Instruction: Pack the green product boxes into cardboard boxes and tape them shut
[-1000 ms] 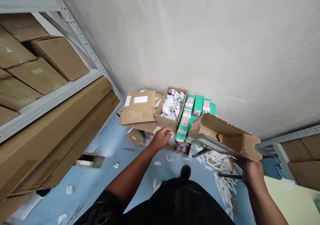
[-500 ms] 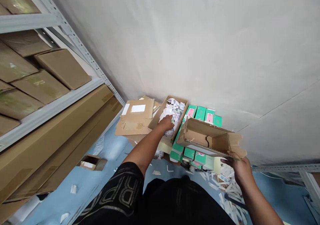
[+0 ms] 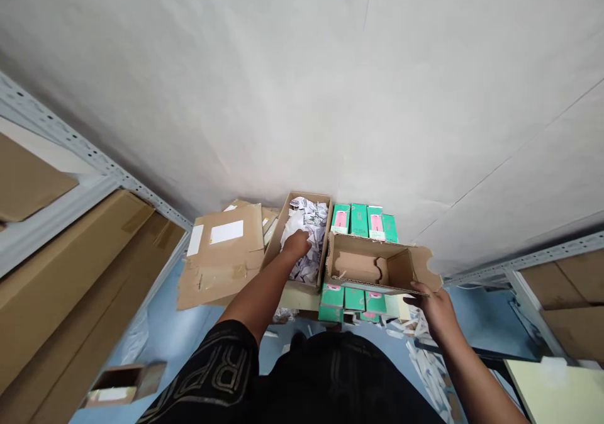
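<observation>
My left hand [image 3: 297,245] reaches into an open cardboard box filled with crumpled paper [image 3: 314,213]; its fingers curl closed on some of the paper, and the fingertips are partly hidden. That box [image 3: 277,232] stands against the wall. My right hand [image 3: 434,307] grips the right end of a second open cardboard box [image 3: 365,287], thumb on the inside near the end flap. Tilted toward me, this box shows a bare cardboard inside. It lies over several green boxes with pink panels [image 3: 359,219], which stick out behind and in front of it.
Flattened cardboard with white labels [image 3: 221,257] lies at the left. A metal shelf [image 3: 117,172] with long cartons [image 3: 94,273] runs along the left side. White scraps [image 3: 427,373] cover the blue floor at right, near a pale yellow board [image 3: 557,386]. A small open box [image 3: 113,389] sits on the floor.
My view has turned right, so the shelf has shifted left and things at right have come into sight. My left hand stays in the paper; my right hand still holds the open box.
</observation>
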`<state>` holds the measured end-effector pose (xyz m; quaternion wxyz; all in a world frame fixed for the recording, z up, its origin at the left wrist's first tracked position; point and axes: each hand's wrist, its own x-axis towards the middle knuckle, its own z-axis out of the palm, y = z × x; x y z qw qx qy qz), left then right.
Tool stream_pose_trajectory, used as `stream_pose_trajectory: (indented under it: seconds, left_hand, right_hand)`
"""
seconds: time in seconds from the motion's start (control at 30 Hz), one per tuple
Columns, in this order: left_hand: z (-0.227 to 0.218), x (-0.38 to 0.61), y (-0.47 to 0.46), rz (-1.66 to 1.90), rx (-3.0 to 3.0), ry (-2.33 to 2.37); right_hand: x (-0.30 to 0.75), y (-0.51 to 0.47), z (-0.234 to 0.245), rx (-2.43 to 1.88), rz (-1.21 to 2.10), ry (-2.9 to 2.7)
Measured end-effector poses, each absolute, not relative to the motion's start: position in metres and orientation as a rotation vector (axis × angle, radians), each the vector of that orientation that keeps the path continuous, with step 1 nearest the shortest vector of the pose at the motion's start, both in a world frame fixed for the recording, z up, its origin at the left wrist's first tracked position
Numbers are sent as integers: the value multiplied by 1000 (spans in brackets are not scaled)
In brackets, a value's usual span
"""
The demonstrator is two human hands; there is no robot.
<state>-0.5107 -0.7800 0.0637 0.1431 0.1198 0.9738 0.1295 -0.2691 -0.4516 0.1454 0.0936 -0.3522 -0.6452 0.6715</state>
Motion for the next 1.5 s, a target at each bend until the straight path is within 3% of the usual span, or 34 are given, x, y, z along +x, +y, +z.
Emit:
stream_pose_trajectory:
  seconds: [0.13,0.27,0.4,0.47,0.6,0.8,1.17,1.37,1.5]
  left_hand:
    - [90,-513,-818,566,393,2911]
    - [128,-509,-848,1245,488,2909]
    - [189,-483,-854,1781,951,2801]
    - [224,-465,-845,1710,1408,2653]
    - [273,-435,-805,1128,1923,2264]
    - [263,-408,-740,851,1815,1971]
    - [235,-316,-632,768,1965,1688]
    - [262,-249,-558,675,1855,1621]
    - [276,-218,-525,782,1941,1837]
  right_hand:
    - [-262,-480,146,-1093,1960,-1802]
    - [-254,-503,149,-1141,1880,-1704]
    - [-245,-520,160,-1166,1787,-1719]
    - [-239,-528,166,-1180,1744,-1757]
    - [-223,-538,173,-1165,1671,-1814]
    - [-188,-529,170,-1124,1621,-1922]
    - [-89,-445,157,-1170,1654,-1836]
    - [-26,-386,144,-1216,1729,-1779]
    - [19,-345,134,-1258,1756,-1586]
